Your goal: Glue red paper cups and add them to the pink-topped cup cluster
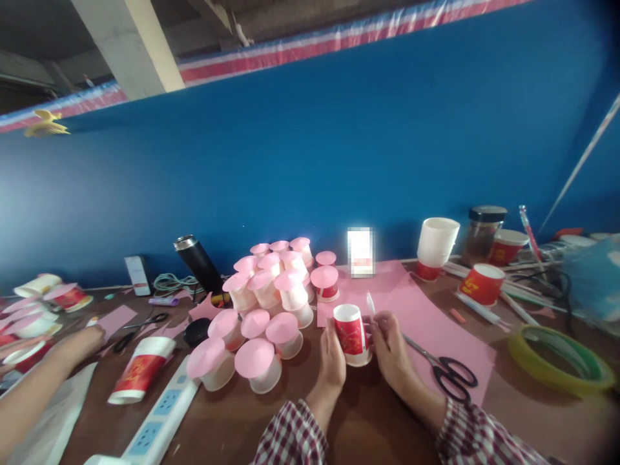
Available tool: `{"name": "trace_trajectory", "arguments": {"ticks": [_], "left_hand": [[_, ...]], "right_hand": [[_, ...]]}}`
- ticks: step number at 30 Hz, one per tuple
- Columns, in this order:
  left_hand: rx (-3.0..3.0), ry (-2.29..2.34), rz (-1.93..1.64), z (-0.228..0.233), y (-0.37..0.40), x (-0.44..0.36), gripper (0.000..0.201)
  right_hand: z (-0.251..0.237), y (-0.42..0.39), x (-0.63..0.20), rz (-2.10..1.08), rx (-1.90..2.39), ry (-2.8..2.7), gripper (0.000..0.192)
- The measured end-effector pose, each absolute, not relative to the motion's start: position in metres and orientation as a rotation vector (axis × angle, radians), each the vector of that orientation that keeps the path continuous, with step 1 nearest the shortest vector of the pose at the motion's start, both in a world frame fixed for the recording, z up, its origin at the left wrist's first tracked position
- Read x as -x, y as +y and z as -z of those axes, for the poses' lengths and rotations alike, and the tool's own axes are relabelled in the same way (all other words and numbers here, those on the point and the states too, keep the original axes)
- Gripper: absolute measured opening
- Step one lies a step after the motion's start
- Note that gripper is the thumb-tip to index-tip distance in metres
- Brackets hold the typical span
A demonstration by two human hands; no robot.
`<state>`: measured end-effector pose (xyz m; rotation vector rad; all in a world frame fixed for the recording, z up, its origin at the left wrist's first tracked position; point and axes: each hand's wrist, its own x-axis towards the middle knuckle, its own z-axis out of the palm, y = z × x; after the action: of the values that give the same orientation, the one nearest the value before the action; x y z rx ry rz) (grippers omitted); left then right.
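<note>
Red paper cup between my two hands

My left hand (334, 355) curls round the near left side of a red-and-white paper cup (351, 332), its lipped rim at the bottom; my right hand (391, 345) is at the cup's right side, finger and thumb drawn narrow on a slim white stick (371, 303) that points upward; whether those fingertips also touch the cup I cannot tell. Just right of that hand, black-handled scissors (448, 374) lie across a pink paper sheet (387, 290); left of my hands crowd upturned cups capped with pink paper cones (254, 365); beyond them a white power strip (159, 413) slants over the brown table (232, 429), beside a red-and-white cup lying tilted (143, 369); farther left reaches another person's forearm (53, 374); at far right sits a yellow-green tape roll (562, 381); behind everything stands a blue partition (363, 142).
</note>
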<state>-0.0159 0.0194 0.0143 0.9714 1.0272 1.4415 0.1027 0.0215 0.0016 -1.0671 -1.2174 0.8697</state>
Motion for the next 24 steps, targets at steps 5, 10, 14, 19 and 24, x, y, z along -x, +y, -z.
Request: {"name": "trace_trajectory", "arguments": {"ticks": [5, 10, 14, 19, 24], "left_hand": [[-0.959, 1.122, -1.483, -0.008, 0.022, 0.017, 0.077], [-0.975, 1.189, -1.498, -0.004, 0.023, 0.018, 0.077], [-1.017, 1.265, -1.504, -0.003, 0.023, 0.020, 0.077], [-0.969, 1.286, -1.550, -0.001, 0.024, 0.020, 0.077], [-0.923, 1.246, -1.546, -0.001, 0.024, 0.020, 0.068]], "right_hand": [[0.007, 0.024, -0.105, -0.893, 1.090, -1.234, 0.043], [0.006, 0.025, -0.107, -0.852, 1.106, -1.301, 0.045], [0.003, 0.026, -0.106, -0.834, 1.123, -1.322, 0.039], [0.000, 0.026, -0.107, -0.883, 1.133, -1.358, 0.037], [-0.004, 0.024, -0.106, -0.907, 1.109, -1.339, 0.034]]}}
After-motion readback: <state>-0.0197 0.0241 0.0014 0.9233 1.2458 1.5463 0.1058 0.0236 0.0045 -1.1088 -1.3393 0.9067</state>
